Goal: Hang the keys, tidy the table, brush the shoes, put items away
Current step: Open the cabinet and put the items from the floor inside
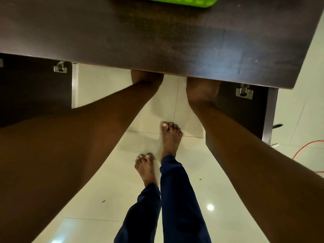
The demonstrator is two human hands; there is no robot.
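Forearms reach under the dark brown wooden desk at 12 o'clock, both hands hidden so neither grip can be told, no keys or shoes show, so feel carefully before pulling anything out; a green plastic basket sits above.

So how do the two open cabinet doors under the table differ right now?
The left door shows a broad dark panel, its hinge near the top right corner. The right door shows less face, partly behind the right forearm, hinge lower in frame. Both are dark wood with metal hinges.
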